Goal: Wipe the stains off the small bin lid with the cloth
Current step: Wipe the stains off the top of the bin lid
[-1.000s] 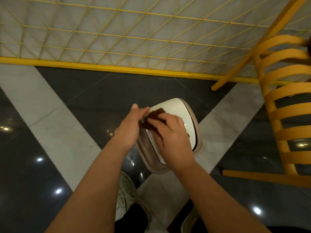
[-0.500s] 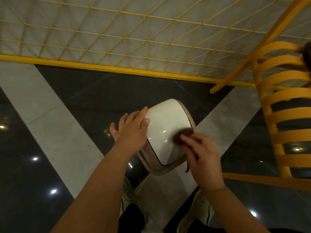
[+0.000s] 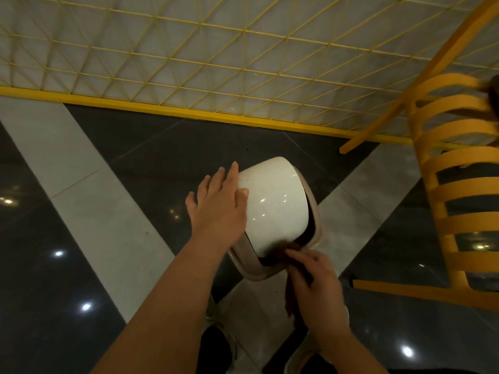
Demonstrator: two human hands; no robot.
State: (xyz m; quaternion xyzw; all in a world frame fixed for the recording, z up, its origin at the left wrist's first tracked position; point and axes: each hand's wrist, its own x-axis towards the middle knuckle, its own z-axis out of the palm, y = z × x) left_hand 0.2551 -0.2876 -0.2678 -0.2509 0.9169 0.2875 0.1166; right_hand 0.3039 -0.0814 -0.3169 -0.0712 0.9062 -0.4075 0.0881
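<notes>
A small bin stands on the floor with a glossy white swing lid set in a beige rim. My left hand lies flat against the lid's left side, fingers spread. My right hand grips a dark brown cloth at the lid's near edge, where the lid meets the rim. Part of the cloth hangs down below my fingers. The bin's body is hidden under the lid and my hands.
A yellow wire-grid fence with a yellow base bar runs along the far side. A yellow slatted chair stands close on the right. The floor is dark and pale glossy tile. My shoes show below.
My right hand has dragged the cloth from the lid's upper left, across its right side, down to the near edge. My left hand has opened and shifted up along the lid's left side.
</notes>
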